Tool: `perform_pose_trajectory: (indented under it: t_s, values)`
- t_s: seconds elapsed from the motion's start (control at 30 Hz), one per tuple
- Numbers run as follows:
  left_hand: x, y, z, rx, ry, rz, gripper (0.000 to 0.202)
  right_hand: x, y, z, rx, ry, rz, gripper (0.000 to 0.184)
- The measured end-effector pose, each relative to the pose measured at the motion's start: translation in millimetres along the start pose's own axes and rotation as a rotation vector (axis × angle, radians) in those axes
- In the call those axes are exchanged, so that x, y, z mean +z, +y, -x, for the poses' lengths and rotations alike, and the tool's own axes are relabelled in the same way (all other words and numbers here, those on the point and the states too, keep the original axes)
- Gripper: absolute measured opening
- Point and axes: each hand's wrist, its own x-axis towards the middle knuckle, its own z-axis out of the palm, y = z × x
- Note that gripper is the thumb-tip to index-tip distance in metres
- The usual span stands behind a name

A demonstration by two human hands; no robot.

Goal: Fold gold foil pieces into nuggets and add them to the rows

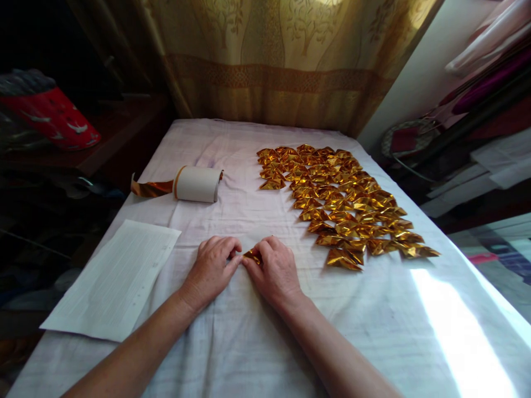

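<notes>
Near the middle of the cloth-covered table, my right hand [276, 268] is closed on a small gold foil piece [252, 255], most of which its fingers hide. My left hand [215, 262] meets it from the left, thumb and forefinger pinched together at the tip of the foil. To the right lie several rows of folded gold foil pieces [344, 202], shiny and pointed at both ends. A white roll [197, 184] lies on its side beyond my left hand, with a gold foil strip [152, 188] sticking out at its left end.
A printed paper sheet [116, 282] lies by the table's left edge. The white tablecloth [232, 342] has a bright sunlit patch at right. A patterned curtain [269, 72] hangs behind. A red container [53, 116] stands on a dark surface at left; folded cloths fill the right side.
</notes>
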Motion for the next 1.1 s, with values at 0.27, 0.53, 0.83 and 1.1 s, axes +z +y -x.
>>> perform_pose_trajectory:
  t_s: [0.27,0.53,0.83,1.1]
  values:
    - [-3.0,-0.8,1.9,0.09,-0.01,-0.027,0.012,-11.9,20.4,2.6,-0.142,-0.063,-0.361,0.017]
    - [-6.8,8.8,6.2,0.303,0.08,-0.196,0.013,-15.3,37.5,11.4,-0.185,0.124,-0.112,0.035]
    - [-17.2,18.1,-17.3,0.653,-0.005,-0.544,0.014,-20.7,41.3,5.7,-0.245,0.059,-0.119,0.038]
    - [-26.6,-1.5,-17.1,0.767,0.047,-0.516,0.021,-26.1,41.8,3.3,-0.36,0.121,0.134,0.014]
